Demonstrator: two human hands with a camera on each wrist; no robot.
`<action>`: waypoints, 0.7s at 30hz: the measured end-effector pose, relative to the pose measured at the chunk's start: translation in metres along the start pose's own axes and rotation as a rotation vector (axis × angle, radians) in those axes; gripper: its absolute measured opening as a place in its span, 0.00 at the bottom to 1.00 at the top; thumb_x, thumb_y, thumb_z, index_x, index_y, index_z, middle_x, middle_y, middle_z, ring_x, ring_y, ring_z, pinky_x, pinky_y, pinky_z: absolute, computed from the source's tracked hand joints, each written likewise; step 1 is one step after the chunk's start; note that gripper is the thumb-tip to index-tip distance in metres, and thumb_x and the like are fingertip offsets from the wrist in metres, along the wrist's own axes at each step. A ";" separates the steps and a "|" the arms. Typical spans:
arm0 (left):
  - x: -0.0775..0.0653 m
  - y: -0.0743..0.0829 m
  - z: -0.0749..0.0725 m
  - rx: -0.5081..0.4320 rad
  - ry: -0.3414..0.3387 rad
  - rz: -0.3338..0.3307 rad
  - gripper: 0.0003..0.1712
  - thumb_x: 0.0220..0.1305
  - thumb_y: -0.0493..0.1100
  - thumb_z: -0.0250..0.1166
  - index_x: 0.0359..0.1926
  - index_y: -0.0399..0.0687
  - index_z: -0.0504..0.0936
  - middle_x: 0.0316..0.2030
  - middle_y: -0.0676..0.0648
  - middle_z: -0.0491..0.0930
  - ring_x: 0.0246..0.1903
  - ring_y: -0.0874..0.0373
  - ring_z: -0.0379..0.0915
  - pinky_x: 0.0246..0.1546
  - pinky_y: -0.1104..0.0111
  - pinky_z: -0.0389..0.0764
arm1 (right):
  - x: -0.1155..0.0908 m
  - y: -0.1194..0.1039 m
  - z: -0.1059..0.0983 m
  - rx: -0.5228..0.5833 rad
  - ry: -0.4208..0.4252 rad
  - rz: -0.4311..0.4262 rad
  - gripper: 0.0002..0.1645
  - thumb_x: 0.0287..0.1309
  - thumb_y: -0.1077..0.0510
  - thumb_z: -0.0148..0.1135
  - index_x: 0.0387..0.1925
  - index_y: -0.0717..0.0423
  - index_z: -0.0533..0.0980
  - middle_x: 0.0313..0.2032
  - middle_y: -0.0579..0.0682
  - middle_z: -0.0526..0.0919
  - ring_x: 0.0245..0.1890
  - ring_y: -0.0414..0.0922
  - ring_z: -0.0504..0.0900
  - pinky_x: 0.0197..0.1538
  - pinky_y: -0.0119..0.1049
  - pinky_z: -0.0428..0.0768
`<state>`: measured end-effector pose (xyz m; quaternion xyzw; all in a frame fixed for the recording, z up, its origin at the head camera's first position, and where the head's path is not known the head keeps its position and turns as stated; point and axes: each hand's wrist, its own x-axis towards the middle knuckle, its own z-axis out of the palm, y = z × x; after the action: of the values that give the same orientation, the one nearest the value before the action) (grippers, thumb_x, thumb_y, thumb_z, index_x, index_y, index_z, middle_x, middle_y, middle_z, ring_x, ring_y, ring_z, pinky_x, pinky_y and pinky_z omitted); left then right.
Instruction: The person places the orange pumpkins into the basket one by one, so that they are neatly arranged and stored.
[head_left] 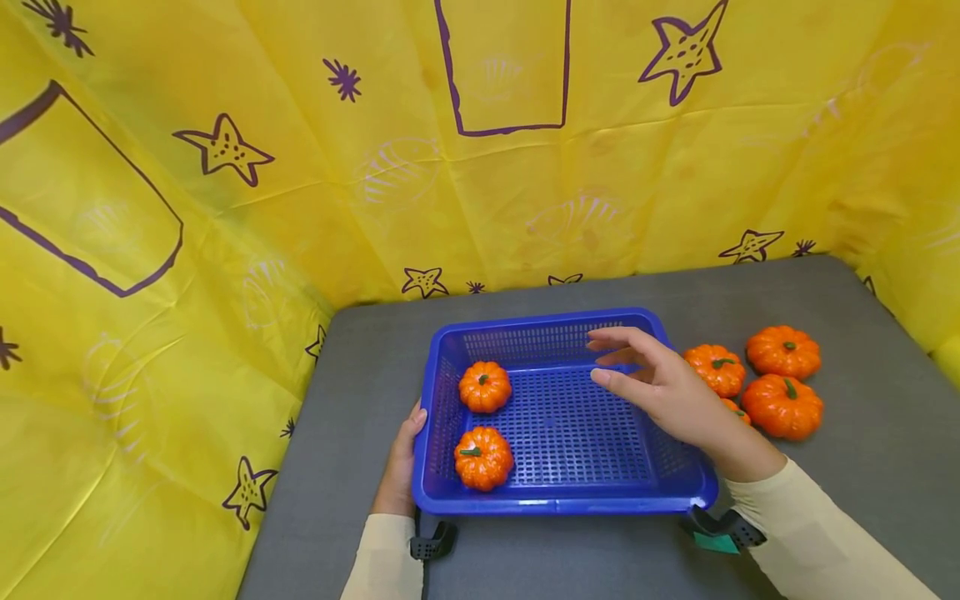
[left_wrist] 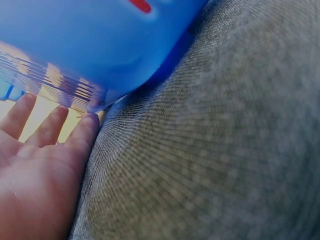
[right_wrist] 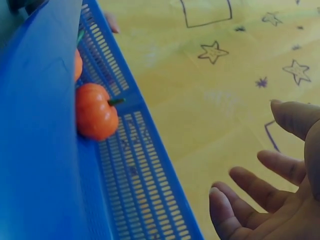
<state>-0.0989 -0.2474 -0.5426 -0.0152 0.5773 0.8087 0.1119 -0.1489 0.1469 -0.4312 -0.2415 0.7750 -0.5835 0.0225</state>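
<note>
A blue plastic basket (head_left: 558, 505) with slotted walls and floor stands on the grey surface. Inside it, along the left side, are two small orange pumpkins, the rear pumpkin (head_left: 485, 387) and the front pumpkin (head_left: 483, 459). My left hand (head_left: 399, 467) rests against the basket's left side, thumb at the rim; in the left wrist view its extended fingers (left_wrist: 47, 127) touch the slotted wall. Over the right part of the basket hovers my right hand (head_left: 660, 387), fingers spread and loosely bent, holding nothing. In the right wrist view one pumpkin (right_wrist: 96, 112) shows beyond the basket wall.
Right of the basket sit several more orange pumpkins (head_left: 783, 407), one partly hidden behind my right forearm. A yellow patterned cloth (head_left: 480, 208) hangs behind and to both sides of the grey surface (head_left: 330, 433). Each wrist wears a black strap (head_left: 433, 542).
</note>
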 end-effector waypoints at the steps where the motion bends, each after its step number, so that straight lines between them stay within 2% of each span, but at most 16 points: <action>1: 0.000 0.000 0.000 0.001 0.002 0.000 0.43 0.80 0.61 0.48 0.88 0.60 0.50 0.80 0.35 0.59 0.69 0.44 0.69 0.67 0.54 0.75 | -0.001 0.000 -0.002 0.002 0.004 0.005 0.28 0.77 0.61 0.66 0.73 0.55 0.74 0.65 0.57 0.79 0.61 0.59 0.80 0.57 0.35 0.80; 5: 0.000 -0.001 -0.001 0.004 0.007 0.000 0.43 0.79 0.62 0.49 0.88 0.60 0.50 0.80 0.35 0.59 0.69 0.44 0.69 0.67 0.53 0.75 | -0.005 0.000 -0.011 -0.015 0.024 0.024 0.28 0.78 0.61 0.65 0.74 0.55 0.73 0.66 0.58 0.79 0.62 0.58 0.79 0.57 0.31 0.79; 11: 0.000 -0.002 -0.002 -0.009 0.011 -0.009 0.43 0.80 0.61 0.49 0.89 0.62 0.49 0.81 0.38 0.59 0.71 0.44 0.68 0.68 0.53 0.74 | -0.012 0.004 -0.021 -0.025 0.064 0.009 0.29 0.78 0.63 0.64 0.75 0.56 0.72 0.66 0.59 0.79 0.60 0.56 0.80 0.55 0.28 0.79; 17: -0.002 -0.001 -0.001 -0.018 -0.008 -0.006 0.41 0.82 0.60 0.46 0.89 0.62 0.48 0.82 0.38 0.58 0.72 0.43 0.67 0.69 0.53 0.73 | -0.019 0.008 -0.031 -0.022 0.125 0.013 0.30 0.78 0.64 0.63 0.77 0.55 0.71 0.65 0.58 0.79 0.60 0.46 0.79 0.54 0.27 0.79; 19: 0.001 -0.005 -0.006 -0.005 -0.016 0.001 0.43 0.81 0.61 0.47 0.89 0.61 0.46 0.82 0.37 0.56 0.74 0.40 0.64 0.71 0.50 0.70 | -0.022 0.009 -0.035 -0.023 0.146 0.021 0.30 0.79 0.63 0.63 0.77 0.55 0.71 0.66 0.59 0.78 0.60 0.44 0.79 0.53 0.27 0.80; 20: 0.002 -0.005 -0.006 -0.008 -0.036 0.030 0.44 0.80 0.62 0.49 0.89 0.61 0.47 0.82 0.37 0.57 0.74 0.39 0.64 0.72 0.49 0.69 | -0.023 0.010 -0.037 -0.026 0.157 0.029 0.30 0.79 0.63 0.62 0.77 0.54 0.70 0.66 0.59 0.78 0.59 0.43 0.80 0.52 0.28 0.81; 21: 0.014 -0.019 -0.025 0.022 -0.068 0.074 0.44 0.81 0.60 0.47 0.89 0.54 0.46 0.82 0.34 0.57 0.74 0.39 0.64 0.73 0.49 0.68 | -0.024 0.010 -0.039 -0.022 0.165 0.035 0.30 0.79 0.62 0.62 0.77 0.54 0.70 0.66 0.60 0.78 0.59 0.43 0.80 0.52 0.29 0.82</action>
<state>-0.1116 -0.2622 -0.5708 0.0347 0.5821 0.8060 0.1018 -0.1439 0.1936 -0.4337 -0.1793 0.7847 -0.5924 -0.0339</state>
